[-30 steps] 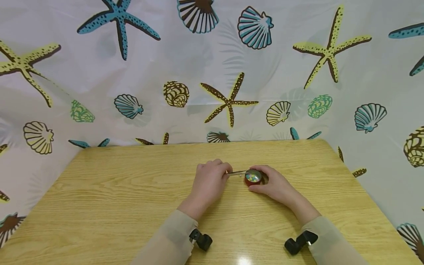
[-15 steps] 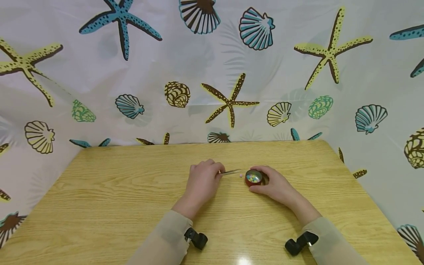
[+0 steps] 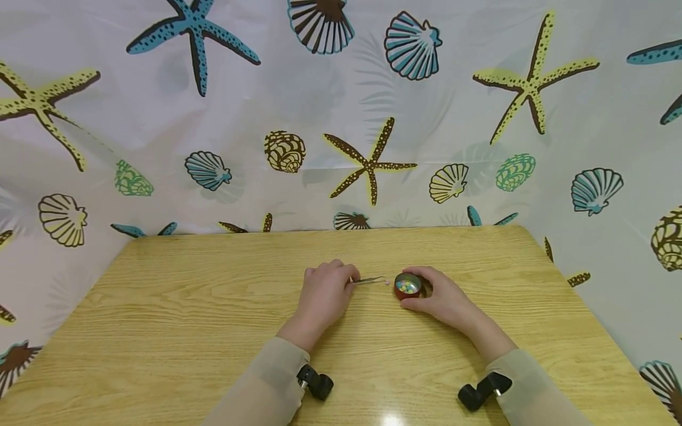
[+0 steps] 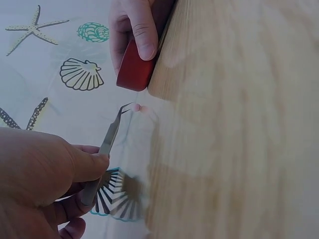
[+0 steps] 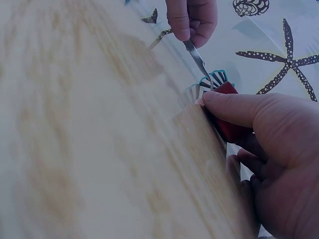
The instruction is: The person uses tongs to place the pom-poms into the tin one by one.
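Tweezers meet pink bead
Left hand (image 3: 325, 290) pinches tweezers (image 3: 369, 280) at the bead (image 3: 387, 283); right hand (image 3: 442, 299) grips the red tin (image 3: 408, 286).

Two bare hands, one pair of thin metal tweezers (image 3: 369, 279), one small round red tin (image 3: 408, 286), one tiny pink bead (image 3: 387, 283), one light wooden table (image 3: 186, 319).

Left hand (image 3: 324, 289): knuckles up, fingers curled in a pinch (thumb against forefinger).
Right hand (image 3: 441, 297): fingers cupped — thumb forward.
Forearms: angled inward, sleeved.
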The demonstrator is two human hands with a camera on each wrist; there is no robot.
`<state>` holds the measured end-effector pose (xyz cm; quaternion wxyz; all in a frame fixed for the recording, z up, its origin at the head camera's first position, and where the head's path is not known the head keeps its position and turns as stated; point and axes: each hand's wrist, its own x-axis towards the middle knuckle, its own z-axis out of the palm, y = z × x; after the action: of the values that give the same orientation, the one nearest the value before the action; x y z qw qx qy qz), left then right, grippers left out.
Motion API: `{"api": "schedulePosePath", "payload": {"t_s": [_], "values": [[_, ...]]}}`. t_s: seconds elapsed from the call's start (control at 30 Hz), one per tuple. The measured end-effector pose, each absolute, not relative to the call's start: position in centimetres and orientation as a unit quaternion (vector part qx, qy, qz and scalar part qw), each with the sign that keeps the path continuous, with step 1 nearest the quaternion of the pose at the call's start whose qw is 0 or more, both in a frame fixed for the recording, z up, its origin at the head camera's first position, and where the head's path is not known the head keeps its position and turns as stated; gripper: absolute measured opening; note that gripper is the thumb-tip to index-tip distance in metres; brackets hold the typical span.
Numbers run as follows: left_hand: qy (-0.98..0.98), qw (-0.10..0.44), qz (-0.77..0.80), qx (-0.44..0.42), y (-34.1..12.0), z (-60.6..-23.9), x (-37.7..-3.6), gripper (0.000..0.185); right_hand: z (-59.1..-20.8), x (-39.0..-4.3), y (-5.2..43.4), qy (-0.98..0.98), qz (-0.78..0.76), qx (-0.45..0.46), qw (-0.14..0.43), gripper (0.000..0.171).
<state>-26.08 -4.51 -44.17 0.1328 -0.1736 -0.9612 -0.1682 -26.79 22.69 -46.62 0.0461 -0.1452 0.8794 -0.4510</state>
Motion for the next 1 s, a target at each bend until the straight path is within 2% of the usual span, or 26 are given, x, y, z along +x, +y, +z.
{"api": "schedulePosePath", "payload": {"t_s": [1.0], "values": [[-0.961,0.132,-0.166,-0.179,-4.61,-44.35,-26.32,0.012,-46.79,-26.81,22.79,0.877,-0.455,-0.152,0.043,0.065]]}}
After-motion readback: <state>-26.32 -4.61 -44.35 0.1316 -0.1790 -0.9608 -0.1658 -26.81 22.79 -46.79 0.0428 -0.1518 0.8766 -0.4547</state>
